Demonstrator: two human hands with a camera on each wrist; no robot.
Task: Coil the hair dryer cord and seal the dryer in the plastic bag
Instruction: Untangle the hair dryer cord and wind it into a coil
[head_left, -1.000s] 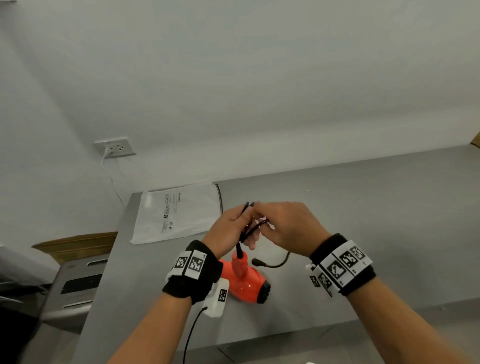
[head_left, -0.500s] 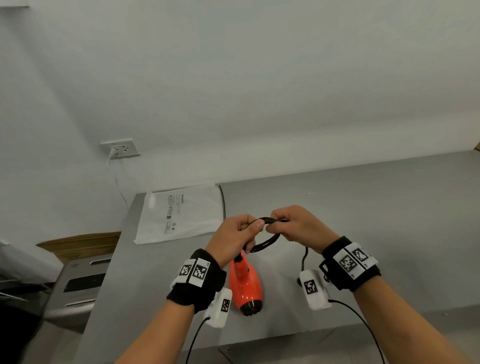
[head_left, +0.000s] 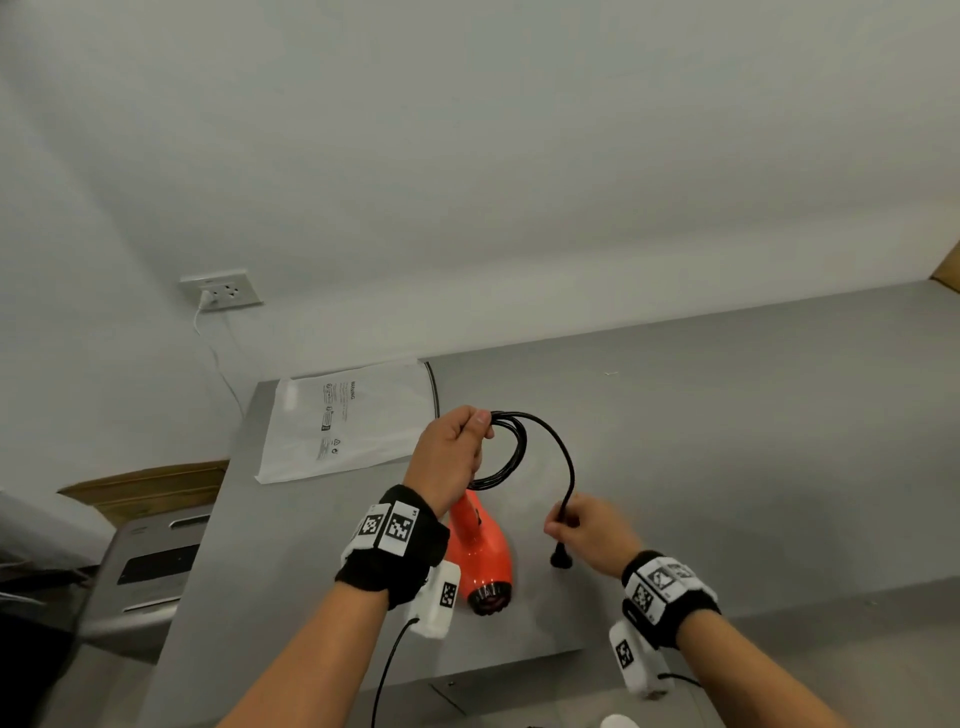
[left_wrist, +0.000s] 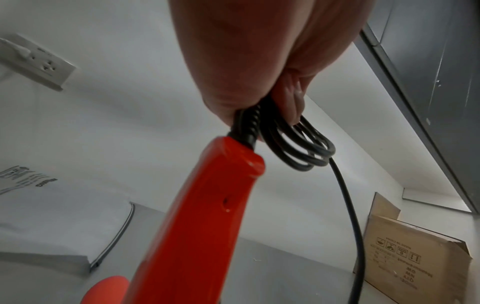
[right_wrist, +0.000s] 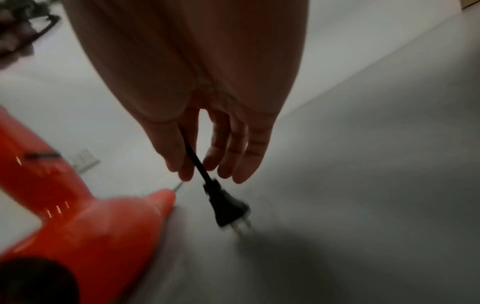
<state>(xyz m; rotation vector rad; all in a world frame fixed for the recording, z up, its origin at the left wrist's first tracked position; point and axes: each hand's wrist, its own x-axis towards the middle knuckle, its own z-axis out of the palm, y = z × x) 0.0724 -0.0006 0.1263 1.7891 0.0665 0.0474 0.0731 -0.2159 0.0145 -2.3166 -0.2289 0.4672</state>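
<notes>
The left hand (head_left: 451, 453) grips several loops of the black cord (head_left: 519, 441) above the counter (head_left: 727, 415), fingers (left_wrist: 291, 98) curled round the bundle right at the end of the red hair dryer (head_left: 480, 556) handle. The dryer hangs below that hand, nozzle toward the person. The right hand (head_left: 592, 535) pinches the cord's free end between thumb and fingers, the plug (right_wrist: 228, 207) dangling just beneath. The plastic bag (head_left: 343, 421) lies flat at the counter's far left corner.
</notes>
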